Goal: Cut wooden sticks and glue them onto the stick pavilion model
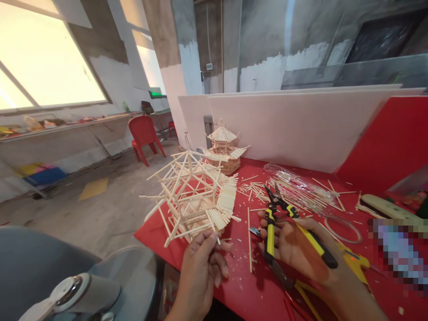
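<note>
My left hand point(203, 269) is closed in a pinch on a short wooden stick point(214, 228) at the lower edge of an openwork pavilion model point(190, 191) built of thin sticks. One side of the model carries a row of sticks laid like roof slats. My right hand point(294, 249) holds yellow-and-black pliers point(270, 234), their handles spread and their jaws apart, pointing away from me. A small metal piece point(255, 231) shows beside the right fingertips; I cannot tell what it belongs to.
A finished-looking pavilion model point(223, 147) stands behind on the red table point(240, 285). Cut sticks point(256, 191), a clear bag of sticks point(301, 187), a tape roll point(344, 229) and a yellow glue gun point(356, 263) lie rightward. A white bottle point(87, 290) is at lower left.
</note>
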`<state>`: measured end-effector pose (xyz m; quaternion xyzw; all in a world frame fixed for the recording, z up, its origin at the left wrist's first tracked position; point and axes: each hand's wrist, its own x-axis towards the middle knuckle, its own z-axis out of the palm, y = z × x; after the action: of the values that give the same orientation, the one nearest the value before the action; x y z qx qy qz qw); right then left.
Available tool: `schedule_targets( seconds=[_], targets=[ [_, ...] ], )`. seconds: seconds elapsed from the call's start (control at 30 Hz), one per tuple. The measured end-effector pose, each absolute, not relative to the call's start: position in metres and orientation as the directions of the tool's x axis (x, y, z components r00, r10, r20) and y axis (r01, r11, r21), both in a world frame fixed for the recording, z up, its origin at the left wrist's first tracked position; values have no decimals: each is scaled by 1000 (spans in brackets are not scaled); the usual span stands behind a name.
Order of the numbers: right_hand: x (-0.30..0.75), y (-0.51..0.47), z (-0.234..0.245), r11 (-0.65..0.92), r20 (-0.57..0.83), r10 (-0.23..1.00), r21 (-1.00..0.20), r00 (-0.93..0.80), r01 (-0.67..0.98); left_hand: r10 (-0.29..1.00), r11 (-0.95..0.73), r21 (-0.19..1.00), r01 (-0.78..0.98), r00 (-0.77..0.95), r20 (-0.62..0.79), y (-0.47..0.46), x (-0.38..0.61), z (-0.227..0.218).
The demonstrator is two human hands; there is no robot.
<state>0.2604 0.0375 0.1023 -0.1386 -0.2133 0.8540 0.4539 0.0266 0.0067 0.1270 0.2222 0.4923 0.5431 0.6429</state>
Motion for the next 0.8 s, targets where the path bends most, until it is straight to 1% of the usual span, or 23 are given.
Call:
schedule_targets(
  seconds=[0.23, 0.47, 0.57, 0.8],
  targets=[
    [259, 35, 110, -503, -110, 842, -511, -528, -697, 918, 307, 831, -464, -86, -387, 9, 30, 128],
    [262, 37, 101, -492, -108, 845, -543, -524, -681, 922, 305, 839, -450, -79, -378, 9, 31, 129],
    [262, 38, 100, -497, -105, 843, -527, -527, -690, 921, 309, 840, -446, -79, -381, 10, 31, 128],
    [263, 37, 97, -521, -151, 843, -466, -516, -716, 917, 328, 842, -429, -69, -392, 9, 29, 128]
  ],
)
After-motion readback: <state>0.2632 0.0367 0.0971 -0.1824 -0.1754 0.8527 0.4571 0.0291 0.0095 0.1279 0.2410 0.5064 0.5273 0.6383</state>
